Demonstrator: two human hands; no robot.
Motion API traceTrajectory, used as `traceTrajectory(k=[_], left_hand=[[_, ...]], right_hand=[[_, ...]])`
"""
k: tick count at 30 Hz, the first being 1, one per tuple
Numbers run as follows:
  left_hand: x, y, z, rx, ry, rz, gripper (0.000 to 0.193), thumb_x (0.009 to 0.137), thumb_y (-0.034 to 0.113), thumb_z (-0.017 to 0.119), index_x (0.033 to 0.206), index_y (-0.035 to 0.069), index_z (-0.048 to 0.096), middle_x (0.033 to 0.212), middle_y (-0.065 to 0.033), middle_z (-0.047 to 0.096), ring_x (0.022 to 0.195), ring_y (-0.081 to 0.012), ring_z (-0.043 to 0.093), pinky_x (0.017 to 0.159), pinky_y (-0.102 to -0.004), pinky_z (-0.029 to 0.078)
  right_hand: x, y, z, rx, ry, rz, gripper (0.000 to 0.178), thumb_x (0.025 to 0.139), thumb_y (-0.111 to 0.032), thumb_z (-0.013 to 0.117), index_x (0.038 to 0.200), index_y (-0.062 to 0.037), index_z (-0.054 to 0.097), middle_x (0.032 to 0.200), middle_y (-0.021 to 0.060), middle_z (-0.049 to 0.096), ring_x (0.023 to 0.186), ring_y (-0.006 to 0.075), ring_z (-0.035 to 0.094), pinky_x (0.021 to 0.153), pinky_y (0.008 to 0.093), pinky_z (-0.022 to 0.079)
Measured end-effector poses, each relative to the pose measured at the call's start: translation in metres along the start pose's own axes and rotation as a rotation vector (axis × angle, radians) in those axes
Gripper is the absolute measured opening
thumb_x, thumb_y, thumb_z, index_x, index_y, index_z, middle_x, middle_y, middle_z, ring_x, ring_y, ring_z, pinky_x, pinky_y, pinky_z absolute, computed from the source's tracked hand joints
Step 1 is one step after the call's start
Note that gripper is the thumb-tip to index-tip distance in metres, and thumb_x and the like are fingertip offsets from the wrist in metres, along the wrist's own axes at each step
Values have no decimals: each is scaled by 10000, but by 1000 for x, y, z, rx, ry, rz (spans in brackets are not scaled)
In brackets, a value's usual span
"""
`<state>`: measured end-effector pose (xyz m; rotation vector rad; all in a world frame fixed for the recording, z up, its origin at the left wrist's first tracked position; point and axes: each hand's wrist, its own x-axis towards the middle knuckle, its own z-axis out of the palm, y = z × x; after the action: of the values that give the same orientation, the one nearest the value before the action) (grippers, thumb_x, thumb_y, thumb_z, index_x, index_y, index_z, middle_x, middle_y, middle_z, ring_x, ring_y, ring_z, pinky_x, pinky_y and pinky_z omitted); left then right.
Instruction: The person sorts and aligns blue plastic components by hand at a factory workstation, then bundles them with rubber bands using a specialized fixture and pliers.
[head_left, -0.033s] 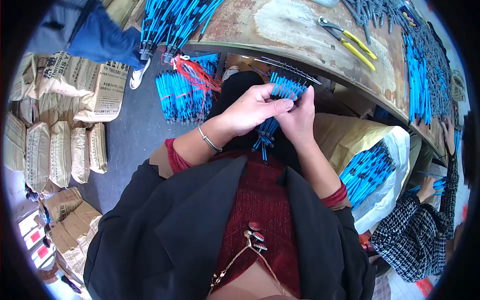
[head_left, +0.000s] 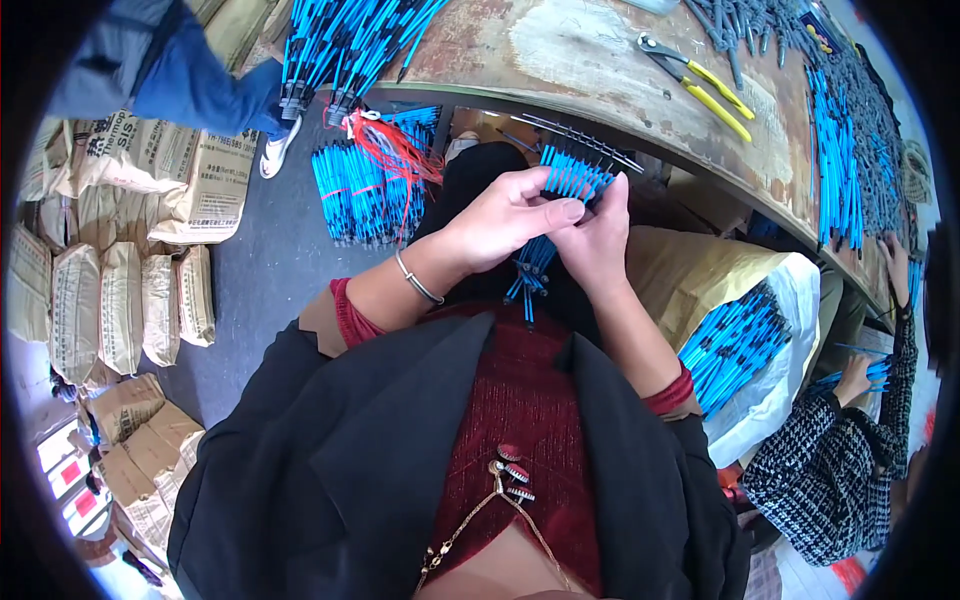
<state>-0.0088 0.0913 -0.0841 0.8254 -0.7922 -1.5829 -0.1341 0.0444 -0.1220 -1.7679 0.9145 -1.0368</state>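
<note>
In front of my lap I hold a bundle of thin blue tubes with black parts (head_left: 572, 172) in both hands. My left hand (head_left: 510, 218), with a silver bangle on its wrist, is closed round the bundle's left side, its thumb lying across the front. From the other side my right hand (head_left: 598, 238) grips the same bundle; its fingers are mostly hidden behind it. The bundle's lower ends (head_left: 530, 280) show below my hands, spread unevenly, with one tube sticking out lowest. Just beyond the upper ends is a dark rack-like strip (head_left: 580, 140).
A wooden workbench (head_left: 470, 50) bears yellow-handled pliers (head_left: 700, 85), grey parts and blue tubes. Tied bundles (head_left: 365, 195) and red strings (head_left: 385, 150) lie left; an open sack of tubes (head_left: 735, 345) is right. A co-worker's hand (head_left: 855, 378) holds tubes. Paper sacks (head_left: 120, 300) line the left.
The blue-trousered leg of a person at the upper left has shifted slightly. My hands and the bundle show almost no movement.
</note>
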Motion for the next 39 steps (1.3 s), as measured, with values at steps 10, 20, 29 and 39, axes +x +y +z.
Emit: traceTrajectory(k=[10, 20, 29, 39], left_hand=[[-2, 13, -22, 351, 221, 256, 422, 828, 48, 612, 1217, -9, 460, 1032, -60, 596, 918, -103, 557, 805, -245, 459], [17, 31, -12, 334, 183, 251, 171, 816, 40, 619, 969, -34, 636, 857, -45, 647, 775, -85, 588, 712, -217, 484], [16, 43, -22, 109, 294, 455, 131, 818, 9, 596, 935, -22, 644, 877, -68, 632, 819, -123, 580, 735, -238, 470], [20, 61, -41, 904, 151, 623, 180, 771, -1, 615, 949, -8, 641, 861, -96, 606, 805, -187, 585, 705, -271, 468]], right_hand=[[1, -12, 2, -100, 147, 21, 391, 697, -136, 748, 987, -11, 517, 873, 81, 637, 797, 115, 613, 709, 268, 490], [1, -20, 14, 55, 147, 8, 369, 754, -122, 712, 1055, -9, 532, 873, 56, 653, 761, 94, 599, 709, 256, 486], [11, -17, 15, -2, 62, 66, 334, 782, -130, 689, 1047, -5, 527, 869, 66, 654, 746, 93, 600, 695, 259, 485], [12, -17, 15, -60, 54, 40, 261, 796, -121, 668, 987, -5, 534, 793, 79, 650, 681, 129, 608, 657, 272, 487]])
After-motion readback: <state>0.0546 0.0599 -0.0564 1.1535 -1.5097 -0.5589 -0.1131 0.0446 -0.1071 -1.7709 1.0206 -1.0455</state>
